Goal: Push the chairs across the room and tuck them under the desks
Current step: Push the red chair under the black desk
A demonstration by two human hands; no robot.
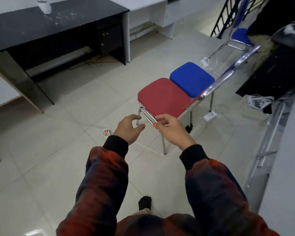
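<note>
A red-seated chair (163,97) with chrome legs stands on the tiled floor in the middle. A blue-seated chair (192,79) sits right against its far side, and both backs run along the right. Another blue chair (239,35) stands further back at the right. My left hand (128,128) hovers with fingers spread just left of the red chair's near corner and holds nothing. My right hand (170,130) is at the chrome rail under the red seat's near edge, thumb and forefinger apart around it, not clearly gripping. A black desk (58,23) stands at the upper left, with a white desk (148,5) beyond it.
A power strip (106,132) with a lit red switch lies on the floor under my left hand, and its white cable (152,150) runs past the chair's near leg. A white adapter (209,115), a black cabinet (271,70) and a grey counter (288,150) line the right.
</note>
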